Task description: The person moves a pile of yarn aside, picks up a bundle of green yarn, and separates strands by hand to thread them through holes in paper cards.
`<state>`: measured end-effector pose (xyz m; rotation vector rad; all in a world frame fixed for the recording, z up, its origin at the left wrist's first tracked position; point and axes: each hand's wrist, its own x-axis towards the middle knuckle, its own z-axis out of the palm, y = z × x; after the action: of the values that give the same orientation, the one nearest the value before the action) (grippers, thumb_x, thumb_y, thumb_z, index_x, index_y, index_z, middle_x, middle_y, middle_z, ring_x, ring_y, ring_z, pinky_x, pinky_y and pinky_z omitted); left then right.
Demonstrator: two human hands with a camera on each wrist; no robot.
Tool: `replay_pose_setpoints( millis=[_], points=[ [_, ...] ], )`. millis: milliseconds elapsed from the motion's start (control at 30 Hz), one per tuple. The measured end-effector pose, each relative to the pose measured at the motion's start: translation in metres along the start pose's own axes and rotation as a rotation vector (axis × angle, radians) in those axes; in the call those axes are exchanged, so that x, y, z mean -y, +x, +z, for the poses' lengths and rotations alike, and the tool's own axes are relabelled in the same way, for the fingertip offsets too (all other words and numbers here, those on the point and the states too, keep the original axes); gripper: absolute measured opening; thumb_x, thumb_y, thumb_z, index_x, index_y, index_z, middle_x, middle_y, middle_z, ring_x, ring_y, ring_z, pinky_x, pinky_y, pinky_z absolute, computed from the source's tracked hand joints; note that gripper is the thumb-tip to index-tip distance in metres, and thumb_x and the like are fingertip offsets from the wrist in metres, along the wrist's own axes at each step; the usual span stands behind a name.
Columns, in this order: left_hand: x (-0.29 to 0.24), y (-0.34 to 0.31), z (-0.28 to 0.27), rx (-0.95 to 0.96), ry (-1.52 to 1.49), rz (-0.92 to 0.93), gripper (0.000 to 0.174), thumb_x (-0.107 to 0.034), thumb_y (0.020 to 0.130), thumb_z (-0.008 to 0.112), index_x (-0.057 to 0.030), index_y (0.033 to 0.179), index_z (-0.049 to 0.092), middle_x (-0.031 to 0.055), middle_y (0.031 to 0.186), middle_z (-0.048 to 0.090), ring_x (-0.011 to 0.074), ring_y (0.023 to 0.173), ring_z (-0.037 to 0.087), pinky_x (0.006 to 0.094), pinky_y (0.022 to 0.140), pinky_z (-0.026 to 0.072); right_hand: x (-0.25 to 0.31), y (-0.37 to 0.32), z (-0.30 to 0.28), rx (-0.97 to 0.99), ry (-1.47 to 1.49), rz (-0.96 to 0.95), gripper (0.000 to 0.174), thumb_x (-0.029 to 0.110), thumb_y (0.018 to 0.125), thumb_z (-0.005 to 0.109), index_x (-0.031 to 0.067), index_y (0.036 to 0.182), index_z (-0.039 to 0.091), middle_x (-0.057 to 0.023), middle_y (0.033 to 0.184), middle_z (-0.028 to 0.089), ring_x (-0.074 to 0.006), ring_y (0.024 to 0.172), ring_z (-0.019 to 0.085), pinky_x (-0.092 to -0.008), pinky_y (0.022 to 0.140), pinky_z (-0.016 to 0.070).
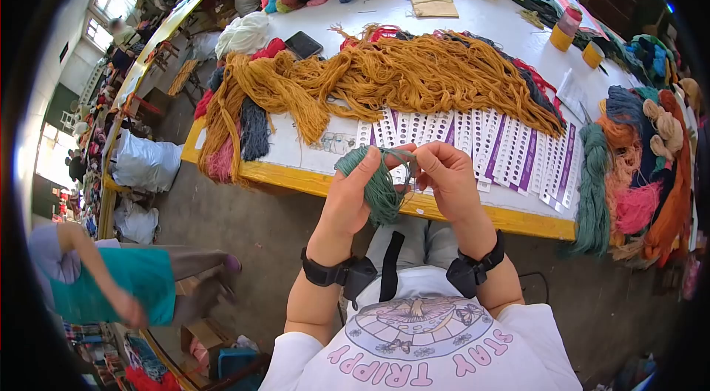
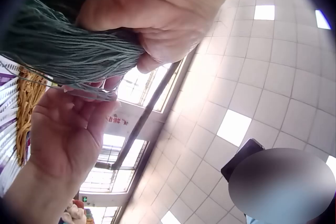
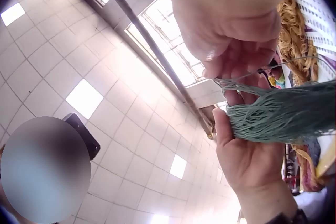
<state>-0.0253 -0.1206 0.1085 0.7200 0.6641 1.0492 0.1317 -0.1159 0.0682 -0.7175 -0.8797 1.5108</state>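
A white-topped table with a yellow wooden edge (image 1: 288, 178) bears a long heap of mustard-coloured yarn (image 1: 414, 73). Near that edge, both forearms reach forward, hands raised close together. The left hand (image 1: 347, 202) grips a bundle of muted green yarn (image 1: 381, 188), thumb over it; the right hand (image 1: 452, 182) pinches strands at the bundle's end between thumb and fingers.

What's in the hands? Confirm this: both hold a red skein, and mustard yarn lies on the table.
The skein is green, not red, as the head view shows. The left hand and right hand both hold it; mustard yarn lies on the table.
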Motion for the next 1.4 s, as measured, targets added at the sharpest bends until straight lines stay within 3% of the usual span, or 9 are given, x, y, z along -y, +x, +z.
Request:
replay_pose_setpoints(
  millis=[200, 300, 500, 700, 800, 1000, 1100, 1200, 1400],
  points=[
    [0.001, 0.003, 0.0, -0.024, 0.022, 0.034, 0.04, -0.033, 0.09, 0.046, 0.0038, 0.102, 0.055, 0.0142, 0.11, 0.056, 0.0182, 0.092, 0.057, 0.0317, 0.073, 0.0495, 0.001, 0.0, 0.013, -0.078, 0.104, 0.012, 0.019, 0.022, 0.082, 0.062, 0.0034, 0.082, 0.063, -0.0001, 0.073, 0.061, -0.0042, 0.059, 0.05, -0.0179, 0.05, 0.0401],
    [0.005, 0.005, 0.002, -0.019, -0.051, 0.054, 0.026, -0.02, 0.087, 0.055, 0.0029, 0.098, 0.058, 0.0112, 0.101, 0.06, 0.0153, 0.085, 0.058, 0.0284, 0.069, 0.0502, 0.0, -0.002, 0.01, -0.077, -0.18, -0.04, 0.018, 0.021, 0.083, 0.062, 0.003, 0.082, 0.062, -0.0006, 0.074, 0.061, -0.0036, 0.059, 0.049, -0.0175, 0.05, 0.0397],
    [0.014, 0.013, 0.001, -0.073, 0.023, 0.074, 0.024, -0.014, 0.082, 0.06, 0.003, 0.098, 0.06, 0.0072, 0.083, 0.061, 0.014, 0.07, 0.059, 0.026, 0.063, 0.0484, 0.003, -0.002, 0.014, -0.072, -0.116, -0.046, 0.021, 0.023, 0.084, 0.059, 0.0027, 0.085, 0.063, 0.0007, 0.069, 0.059, -0.004, 0.058, 0.049, -0.0175, 0.049, 0.0382],
    [0.007, 0.014, 0.004, -0.062, -0.095, 0.007, 0.017, -0.01, 0.082, 0.059, 0.0032, 0.092, 0.06, 0.0097, 0.084, 0.062, 0.0148, 0.071, 0.059, 0.027, 0.058, 0.0504, 0.0, 0.001, 0.008, -0.079, -0.005, 0.036, 0.022, 0.023, 0.085, 0.057, 0.0025, 0.087, 0.063, -0.0005, 0.07, 0.059, -0.0048, 0.058, 0.05, -0.0174, 0.048, 0.0372],
    [0.009, 0.016, 0.003, -0.062, -0.102, 0.014, 0.018, -0.011, 0.082, 0.059, 0.0036, 0.093, 0.06, 0.0101, 0.085, 0.062, 0.0156, 0.072, 0.06, 0.0275, 0.06, 0.0511, 0.002, 0.0, 0.008, -0.125, -0.133, 0.018, 0.02, 0.021, 0.084, 0.059, 0.0013, 0.086, 0.063, -0.0005, 0.067, 0.058, -0.0054, 0.062, 0.052, -0.0185, 0.05, 0.0406],
    [0.011, 0.017, -0.002, -0.052, -0.085, 0.023, 0.021, -0.014, 0.083, 0.059, 0.0031, 0.095, 0.058, 0.0139, 0.098, 0.06, 0.0194, 0.084, 0.06, 0.0327, 0.071, 0.052, 0.002, -0.002, 0.009, -0.029, -0.34, -0.117, 0.012, 0.008, 0.078, 0.065, -0.0021, 0.084, 0.064, -0.0048, 0.081, 0.061, -0.0085, 0.069, 0.056, -0.0218, 0.06, 0.0487],
    [0.011, 0.017, -0.003, -0.047, -0.066, 0.02, 0.021, -0.015, 0.083, 0.059, 0.0026, 0.095, 0.058, 0.0134, 0.098, 0.059, 0.0192, 0.083, 0.06, 0.0332, 0.07, 0.0521, 0.002, -0.001, 0.01, -0.035, -0.298, -0.118, 0.011, 0.006, 0.077, 0.065, -0.0022, 0.084, 0.064, -0.0059, 0.088, 0.061, -0.0093, 0.07, 0.056, -0.0215, 0.061, 0.0489],
    [0.012, 0.018, -0.006, -0.058, -0.076, 0.019, 0.02, -0.015, 0.084, 0.058, 0.0022, 0.093, 0.058, 0.013, 0.098, 0.059, 0.0192, 0.083, 0.06, 0.0334, 0.07, 0.0523, 0.0, -0.001, 0.01, -0.023, -0.256, -0.152, 0.01, 0.006, 0.079, 0.064, -0.0022, 0.084, 0.064, -0.006, 0.086, 0.061, -0.0087, 0.071, 0.056, -0.021, 0.06, 0.0482],
    [0.014, 0.02, -0.012, -0.042, -0.112, 0.019, 0.024, -0.021, 0.087, 0.053, 0.0019, 0.093, 0.057, 0.0132, 0.099, 0.059, 0.0212, 0.085, 0.059, 0.0375, 0.07, 0.0523, 0.005, -0.002, 0.012, -0.047, -0.249, -0.047, 0.012, 0.011, 0.081, 0.062, -0.001, 0.084, 0.065, -0.004, 0.082, 0.062, -0.0083, 0.072, 0.056, -0.0203, 0.058, 0.0463]
  ],
)
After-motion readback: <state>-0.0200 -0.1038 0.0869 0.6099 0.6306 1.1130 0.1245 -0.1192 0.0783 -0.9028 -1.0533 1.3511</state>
